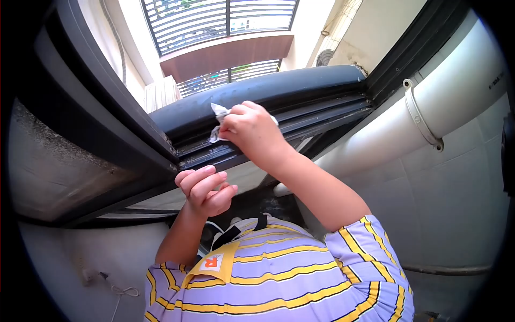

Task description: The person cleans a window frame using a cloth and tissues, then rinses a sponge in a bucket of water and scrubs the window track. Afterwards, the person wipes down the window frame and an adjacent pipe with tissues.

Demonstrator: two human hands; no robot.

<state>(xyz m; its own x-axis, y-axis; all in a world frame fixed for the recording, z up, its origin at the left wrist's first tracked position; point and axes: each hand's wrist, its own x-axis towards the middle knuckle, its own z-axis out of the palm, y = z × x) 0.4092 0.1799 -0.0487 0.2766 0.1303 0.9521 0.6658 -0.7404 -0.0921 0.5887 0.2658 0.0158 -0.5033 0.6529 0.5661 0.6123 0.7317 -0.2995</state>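
My right hand (249, 129) is closed on a crumpled white cloth or tissue (219, 111), whose edges stick out beside the fingers. The cloth lies against the dark window track (300, 121), next to the rounded outer sill (257, 88). Below the track's near edge, toward its left end, my left hand (206, 189) is raised with its fingers loosely curled and nothing visible in them. Specks of dirt show in the track near its left corner.
A thick white pipe (375, 126) with a bracket (420, 115) runs along the right. Dark window frames (102, 91) rise at the left. Beyond the opening are slatted railings (188, 21). A thin white cord (124, 292) hangs at the lower left.
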